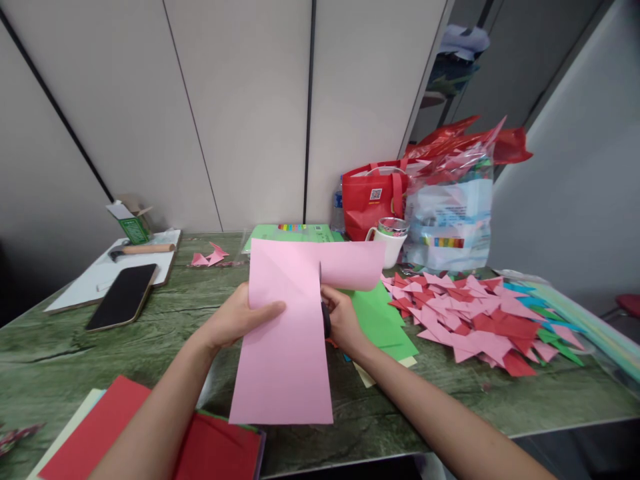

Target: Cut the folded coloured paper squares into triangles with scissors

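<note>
A pink paper sheet (285, 333) is held up over the green table (50, 353) in front of me. My left hand (235, 320) grips its left edge, thumb lying across the front. My right hand (343, 320) is closed around black-handled scissors (326, 319) whose blades sit in a cut running up the sheet's right side; the strip to the right of the cut (353, 265) curls away. Green paper sheets (385, 320) lie flat just beyond my right hand.
A heap of folded pink and red paper pieces (475, 313) lies at right. Red paper stack (210, 453) sits near the front edge. A phone (123, 295), clipboard (85, 280), hammer (143, 249), white mug (390, 241), red bag (373, 200) and plastic bag (450, 213) stand behind.
</note>
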Demonstrator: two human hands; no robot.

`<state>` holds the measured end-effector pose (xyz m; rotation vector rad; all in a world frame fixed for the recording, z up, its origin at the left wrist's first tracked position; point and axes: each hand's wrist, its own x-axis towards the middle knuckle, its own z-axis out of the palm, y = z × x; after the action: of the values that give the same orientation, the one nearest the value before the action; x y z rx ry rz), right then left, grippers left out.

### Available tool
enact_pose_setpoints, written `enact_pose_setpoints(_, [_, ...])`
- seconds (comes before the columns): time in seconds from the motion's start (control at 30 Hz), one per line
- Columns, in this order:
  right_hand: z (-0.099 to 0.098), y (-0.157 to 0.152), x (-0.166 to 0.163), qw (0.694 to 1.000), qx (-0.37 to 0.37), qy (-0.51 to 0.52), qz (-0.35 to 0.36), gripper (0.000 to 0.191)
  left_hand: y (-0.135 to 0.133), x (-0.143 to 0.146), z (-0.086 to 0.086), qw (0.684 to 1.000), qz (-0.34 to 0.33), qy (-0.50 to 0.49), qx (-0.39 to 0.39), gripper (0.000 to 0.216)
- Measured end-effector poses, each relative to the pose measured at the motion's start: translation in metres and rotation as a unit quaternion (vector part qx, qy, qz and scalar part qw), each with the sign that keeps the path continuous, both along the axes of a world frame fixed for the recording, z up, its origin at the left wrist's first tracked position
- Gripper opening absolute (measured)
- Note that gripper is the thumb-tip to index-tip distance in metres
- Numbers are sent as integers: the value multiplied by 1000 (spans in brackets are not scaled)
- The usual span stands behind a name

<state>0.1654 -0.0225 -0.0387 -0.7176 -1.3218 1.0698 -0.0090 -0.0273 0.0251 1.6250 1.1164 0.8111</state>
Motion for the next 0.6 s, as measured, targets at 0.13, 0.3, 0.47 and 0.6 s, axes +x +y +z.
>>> enact_pose_setpoints(0.13, [1, -1, 0, 1000, -9, 4, -2, 13, 0, 0, -1, 1000, -5, -10, -6, 34])
enact_pose_setpoints(0.3, [5, -4, 0, 1000, -17, 14, -2, 8, -1, 0, 0, 1000, -9, -22, -12, 32])
enact_pose_setpoints(0.47, [5, -4, 0, 999, -27, 21, 0, 5, -1, 0, 0, 999, -11, -25, -18, 32])
enact_pose_setpoints(0.6, [4, -4, -1, 999, -27, 27, 1, 5, 0, 0, 0, 1000, -11, -24, -15, 32])
